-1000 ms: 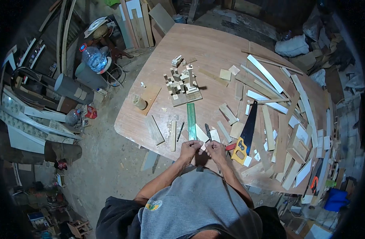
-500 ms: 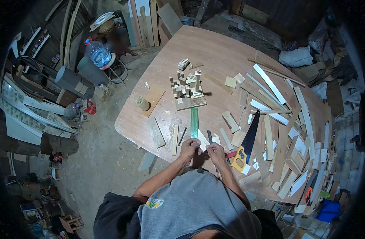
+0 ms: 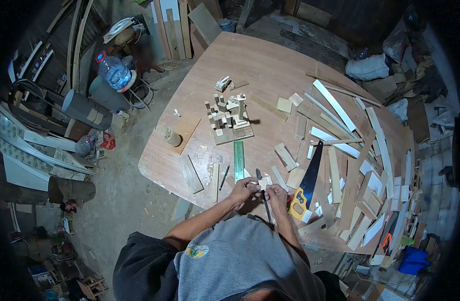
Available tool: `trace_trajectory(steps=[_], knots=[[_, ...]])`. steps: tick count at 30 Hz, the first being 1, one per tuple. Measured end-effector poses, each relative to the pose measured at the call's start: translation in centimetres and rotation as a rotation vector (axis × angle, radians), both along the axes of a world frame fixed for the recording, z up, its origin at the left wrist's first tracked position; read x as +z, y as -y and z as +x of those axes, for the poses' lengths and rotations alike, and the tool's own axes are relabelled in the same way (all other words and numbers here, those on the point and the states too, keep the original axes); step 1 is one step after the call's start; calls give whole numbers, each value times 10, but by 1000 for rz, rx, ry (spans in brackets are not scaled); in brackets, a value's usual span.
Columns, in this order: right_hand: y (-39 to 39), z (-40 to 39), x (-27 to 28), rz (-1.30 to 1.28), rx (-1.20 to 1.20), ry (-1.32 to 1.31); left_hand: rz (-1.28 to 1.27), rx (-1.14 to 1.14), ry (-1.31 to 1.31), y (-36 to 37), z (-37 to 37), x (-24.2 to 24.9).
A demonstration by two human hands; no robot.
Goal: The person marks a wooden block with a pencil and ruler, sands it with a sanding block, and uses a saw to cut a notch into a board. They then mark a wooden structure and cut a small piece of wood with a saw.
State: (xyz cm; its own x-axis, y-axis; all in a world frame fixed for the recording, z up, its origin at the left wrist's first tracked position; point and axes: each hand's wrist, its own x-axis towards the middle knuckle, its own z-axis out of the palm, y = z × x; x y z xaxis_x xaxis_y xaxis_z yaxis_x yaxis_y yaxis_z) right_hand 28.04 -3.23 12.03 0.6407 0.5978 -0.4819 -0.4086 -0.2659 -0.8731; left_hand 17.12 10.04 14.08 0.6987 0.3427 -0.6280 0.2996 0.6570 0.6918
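My left hand (image 3: 243, 189) and my right hand (image 3: 277, 193) meet at the near edge of the wooden table (image 3: 260, 65). Together they grip a small pale wood piece (image 3: 260, 183) between the fingertips. A thin dark tool (image 3: 264, 200) runs down from the right hand's fingers; whether the hand grips it I cannot tell. Just beyond the hands lie a green ruler (image 3: 238, 154) and a pencil (image 3: 223, 177). A yellow-handled handsaw (image 3: 306, 181) lies to the right of my right hand.
A small structure of wood blocks (image 3: 228, 118) stands on a square base mid-table. Several wood strips and offcuts (image 3: 350, 150) cover the table's right half. A small jar (image 3: 173, 137) sits on a board at the left. Water bottle (image 3: 115, 73), pipes and boards crowd the floor on the left.
Both hands stay together on the small wood piece, turning it slightly. The thin dark tool now shows below the right hand. The camera view has shifted a little.
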Motion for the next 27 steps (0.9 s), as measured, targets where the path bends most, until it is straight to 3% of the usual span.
trace_trajectory(steps=[3,10,12,14,16,18,20,25,27], knots=[[-1,3,3,-21,9,19,101,-21,101,-3,5,-10],[-1,13,-5,-69,137,29,169,-103,38,-8,7,-21],[-2,15,-5,-58,137,3,369,-256,96,-11,5,-22],[-1,16,-9,-51,136,-25,452,-268,74,-10,3,-21],[-4,16,-14,-8,208,70,535,-292,58,-14,6,-18],[-3,17,-14,5,280,294,772,-192,140,-8,6,-21],[-3,18,-14,74,285,315,703,-154,138,-9,6,-11],[-12,16,22,168,171,155,800,-138,123,-8,1,-1],[-12,13,18,207,204,155,697,-82,132,-3,-3,-3]])
